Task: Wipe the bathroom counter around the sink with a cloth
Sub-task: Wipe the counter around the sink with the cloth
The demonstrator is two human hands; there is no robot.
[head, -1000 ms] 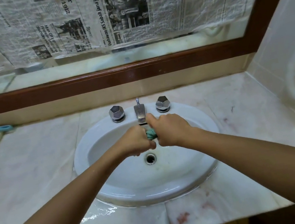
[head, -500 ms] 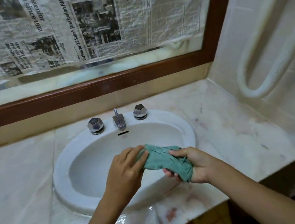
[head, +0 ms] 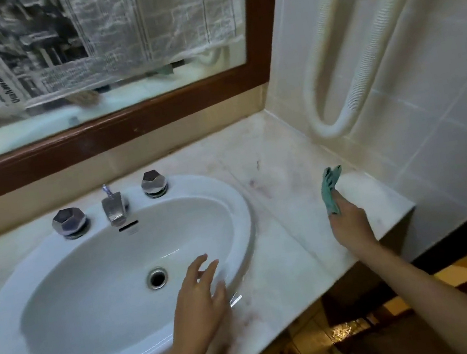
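The marble surface (head: 297, 228) to the right of the sink (head: 240, 206) is now in the middle of my view; half a second ago I looked more at the basin. It shows reddish stains near the sink rim and near the front edge, so in my judgement the wiping of this side is only about to start. My right hand (head: 350, 225) has moved away from the basin and is now above the right end of the surface, near the tiled wall (head: 438, 140). It is closed on the green cloth (head: 330, 191), which stands up from the fingers, bunched; whether it touches the surface I cannot tell. My left hand (head: 199, 301) has let go of the cloth. It is open, fingers spread, empty, over the front rim of the sink.
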